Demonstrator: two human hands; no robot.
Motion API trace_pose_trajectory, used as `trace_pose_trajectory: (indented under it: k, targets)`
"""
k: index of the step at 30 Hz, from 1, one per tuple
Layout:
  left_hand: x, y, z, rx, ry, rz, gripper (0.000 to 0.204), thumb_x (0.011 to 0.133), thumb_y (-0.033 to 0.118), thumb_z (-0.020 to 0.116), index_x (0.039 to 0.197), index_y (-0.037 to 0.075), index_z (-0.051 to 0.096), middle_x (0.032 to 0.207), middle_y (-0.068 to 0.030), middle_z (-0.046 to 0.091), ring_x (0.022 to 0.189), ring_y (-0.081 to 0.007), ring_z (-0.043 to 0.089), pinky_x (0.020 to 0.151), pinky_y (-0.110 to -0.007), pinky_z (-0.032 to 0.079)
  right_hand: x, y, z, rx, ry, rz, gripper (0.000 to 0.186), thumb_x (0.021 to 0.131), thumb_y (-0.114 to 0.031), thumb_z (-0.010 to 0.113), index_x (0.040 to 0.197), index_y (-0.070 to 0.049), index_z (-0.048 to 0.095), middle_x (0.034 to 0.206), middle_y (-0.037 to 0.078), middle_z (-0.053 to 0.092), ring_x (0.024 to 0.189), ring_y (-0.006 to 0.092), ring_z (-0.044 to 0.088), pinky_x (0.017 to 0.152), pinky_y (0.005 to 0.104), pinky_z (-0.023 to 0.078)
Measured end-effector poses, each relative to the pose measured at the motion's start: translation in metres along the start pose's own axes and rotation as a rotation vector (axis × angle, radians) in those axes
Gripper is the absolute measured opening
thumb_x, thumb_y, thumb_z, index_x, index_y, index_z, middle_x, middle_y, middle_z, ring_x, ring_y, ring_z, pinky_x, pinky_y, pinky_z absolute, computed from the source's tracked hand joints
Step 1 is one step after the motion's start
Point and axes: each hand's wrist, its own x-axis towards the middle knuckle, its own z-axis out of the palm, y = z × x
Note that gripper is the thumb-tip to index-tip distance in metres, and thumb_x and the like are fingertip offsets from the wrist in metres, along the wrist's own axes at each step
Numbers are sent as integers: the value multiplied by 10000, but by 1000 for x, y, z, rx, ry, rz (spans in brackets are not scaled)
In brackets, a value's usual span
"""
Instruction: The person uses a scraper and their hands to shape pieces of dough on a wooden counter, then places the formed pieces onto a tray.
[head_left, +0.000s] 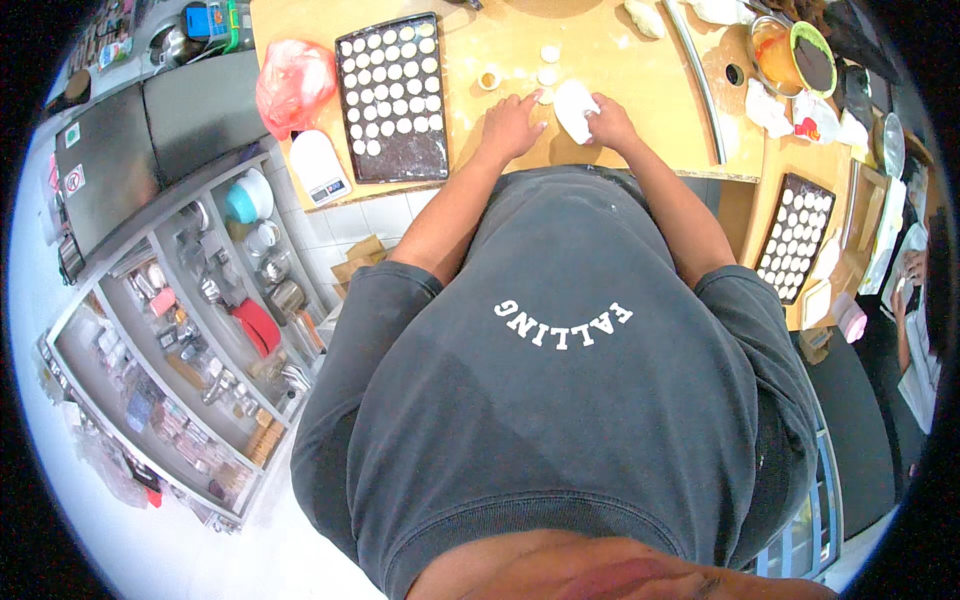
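Note:
My right hand (pixel 608 125) grips a flat white object (pixel 573 110), perhaps a scraper, at the near middle of the wooden table (pixel 470 155). Just left of it, my left hand (pixel 512 128) rests with fingers apart, its fingertips beside a pale dough disc (pixel 544 96). Two more discs (pixel 549 54) lie beyond in a short column. A small round cutter or cup (pixel 489 80) sits above my left hand. Farther left is a dark tray (pixel 425 160) bearing rows of several pale discs.
A pink plastic bag (pixel 295 85) and white scale (pixel 318 165) stand left. A dough lump (pixel 645 18), metal rod (pixel 700 85) and bowls (pixel 812 55) lie right, beside a second loaded tray (pixel 795 240). Shelves (pixel 205 340) flank me; another person's hand (pixel 910 265) shows at far right.

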Motion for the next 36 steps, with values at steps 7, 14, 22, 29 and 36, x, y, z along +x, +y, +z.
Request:
trace_pose_trajectory:
  k: [7, 14, 22, 29, 36]
  targets:
    - [-1, 1, 2, 2, -29, -1, 695, 892, 386, 729, 1523, 238, 476, 1111, -190, 627, 1069, -376, 630, 922, -508, 513, 12, 6, -2, -137, -27, -82, 308, 929, -138, 595, 1197, 7, 637, 1015, 255, 726, 821, 362, 749, 812, 456, 595]
    - [6, 6, 3, -68, -36, -81, 678, 909, 376, 715, 1520, 209, 470, 1150, -156, 625, 1144, -353, 606, 985, -511, 479, -2, -4, -3, -80, -220, 33, 316, 911, -137, 599, 1192, 0, 645, 1069, 252, 720, 913, 380, 733, 850, 456, 585]
    - [10, 3, 3, -116, -15, -115, 633, 916, 334, 707, 1495, 193, 494, 1136, -172, 637, 1112, -368, 618, 964, -509, 488, 0, -19, -25, -23, -106, 7, 342, 913, -99, 590, 1237, -10, 648, 1068, 253, 716, 874, 336, 752, 775, 421, 606]
    - [4, 3, 6, -162, 22, -113, 570, 905, 310, 712, 1440, 191, 553, 1114, -179, 641, 1081, -385, 622, 948, -511, 491, 6, -19, -15, -132, -237, -71, 357, 916, -90, 595, 1256, 5, 647, 1133, 277, 693, 812, 346, 754, 671, 408, 613]
    - [11, -4, 20, -276, 77, -155, 522, 890, 277, 714, 1394, 196, 602, 1023, -167, 648, 1016, -367, 638, 900, -491, 507, 18, 0, -27, -80, -282, -90, 334, 880, -100, 593, 1175, 33, 676, 1049, 279, 714, 730, 346, 747, 680, 415, 608]
